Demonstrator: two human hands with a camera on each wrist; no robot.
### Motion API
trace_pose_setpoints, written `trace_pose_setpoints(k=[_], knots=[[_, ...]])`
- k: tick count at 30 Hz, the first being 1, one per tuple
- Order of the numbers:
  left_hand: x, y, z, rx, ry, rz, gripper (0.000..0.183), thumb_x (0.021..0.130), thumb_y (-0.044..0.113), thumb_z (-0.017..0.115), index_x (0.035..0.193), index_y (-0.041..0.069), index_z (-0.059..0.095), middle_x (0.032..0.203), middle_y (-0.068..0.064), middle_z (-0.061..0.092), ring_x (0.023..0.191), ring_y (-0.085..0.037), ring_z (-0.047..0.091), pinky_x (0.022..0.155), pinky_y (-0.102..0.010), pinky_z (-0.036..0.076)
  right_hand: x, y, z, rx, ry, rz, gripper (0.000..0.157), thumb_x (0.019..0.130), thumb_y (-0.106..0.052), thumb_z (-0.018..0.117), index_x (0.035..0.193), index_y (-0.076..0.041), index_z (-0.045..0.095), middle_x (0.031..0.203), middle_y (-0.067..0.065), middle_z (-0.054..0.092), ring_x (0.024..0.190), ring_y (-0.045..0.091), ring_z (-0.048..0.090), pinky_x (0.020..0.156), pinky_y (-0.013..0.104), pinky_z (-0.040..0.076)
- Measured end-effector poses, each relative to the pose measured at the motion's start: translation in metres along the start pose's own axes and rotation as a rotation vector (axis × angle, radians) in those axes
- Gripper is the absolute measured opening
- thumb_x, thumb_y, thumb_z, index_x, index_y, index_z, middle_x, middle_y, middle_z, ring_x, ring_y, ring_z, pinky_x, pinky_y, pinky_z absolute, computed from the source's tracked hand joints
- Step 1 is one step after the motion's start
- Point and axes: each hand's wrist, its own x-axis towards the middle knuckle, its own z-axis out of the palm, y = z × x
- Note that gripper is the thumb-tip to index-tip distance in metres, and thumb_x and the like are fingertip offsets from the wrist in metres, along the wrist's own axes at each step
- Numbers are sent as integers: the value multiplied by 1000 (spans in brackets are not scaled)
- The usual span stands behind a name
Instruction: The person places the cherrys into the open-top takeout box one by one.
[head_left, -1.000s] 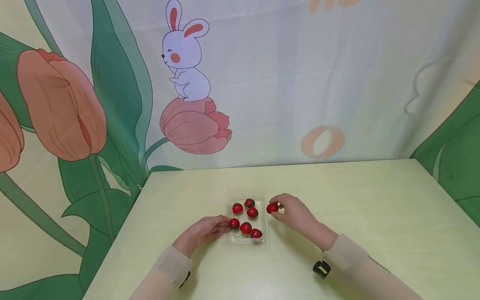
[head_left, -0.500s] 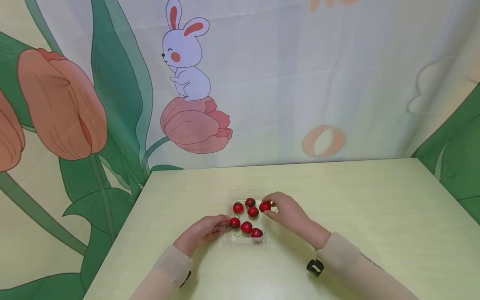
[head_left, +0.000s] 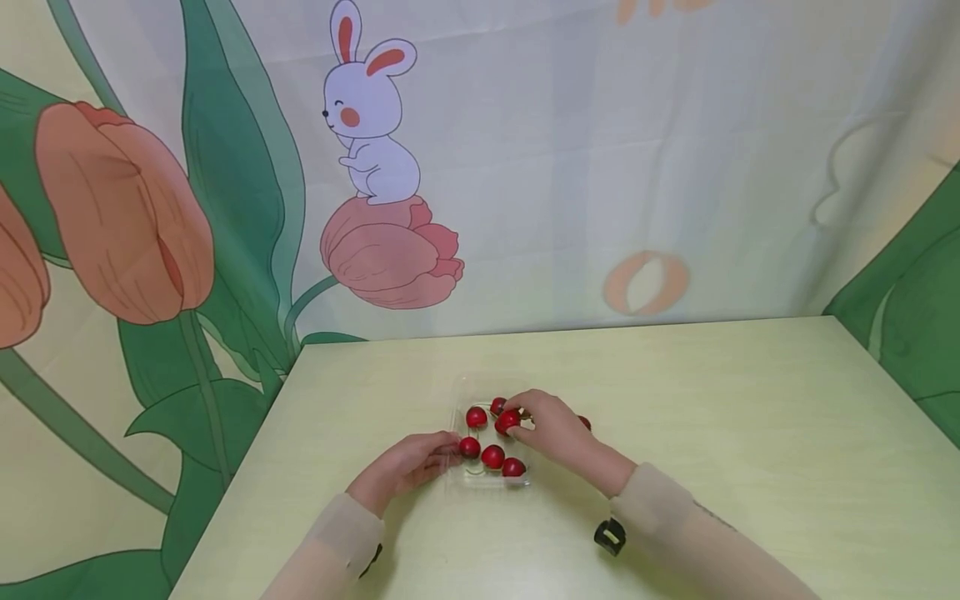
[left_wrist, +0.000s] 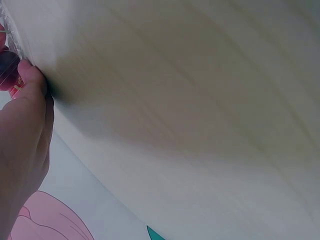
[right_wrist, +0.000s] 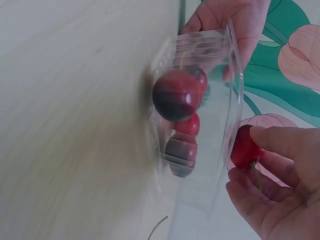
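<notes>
A clear plastic box (head_left: pixel 459 392) with several dark red cherries (head_left: pixel 492 457) in it sits on the table. My left hand (head_left: pixel 408 461) holds the box at its left wall, fingertips right at the rim. In the left wrist view that hand's thumb (left_wrist: pixel 31 75) lies against the box edge. Above the box, my right hand (head_left: pixel 553 429) pinches a cherry (right_wrist: pixel 245 148) between thumb and fingers, its green stem hanging below the fingertips. In the head view this cherry overlaps another lying in the box. One more cherry (head_left: pixel 584 423) on the table is mostly hidden behind the right hand.
The pale table (head_left: pixel 712 400) ends at a cloth backdrop (head_left: pixel 525 167) printed with a rabbit and tulips. A black strap (head_left: pixel 610 537) shows beside the right sleeve. In the right wrist view a thin stem (right_wrist: pixel 158 227) pokes up below the box.
My right hand has carried its cherry leftward from outside the box's right wall to over the box. The cherry behind the hand has come into view. The left hand stays put.
</notes>
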Motion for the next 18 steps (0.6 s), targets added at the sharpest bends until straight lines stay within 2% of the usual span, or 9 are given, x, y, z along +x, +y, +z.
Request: trace_pose_setpoints(k=[4,12,18], knots=[[0,-1,0,-1,-1,-2,38,107,26,51,129,-1,65,131,-15,68,111,-17,66,119,-45,41,4,-2,5,6,-3,-7,27,91,-8,76,117,-4,72,120,12,72,105,28,68,94,43,57],[0,-2,2,22,0,-3,40,107,29,52,129,-2,64,131,-15,68,112,-17,66,118,-44,43,6,-3,11,7,-27,38,28,91,-10,76,118,-4,72,119,11,72,104,26,67,94,42,57],[-2,0,1,14,-2,8,39,107,26,51,130,-3,64,134,-18,67,116,-21,67,119,-47,41,11,-2,15,-3,-41,41,32,91,-11,77,121,-4,70,118,11,71,103,26,66,95,42,57]])
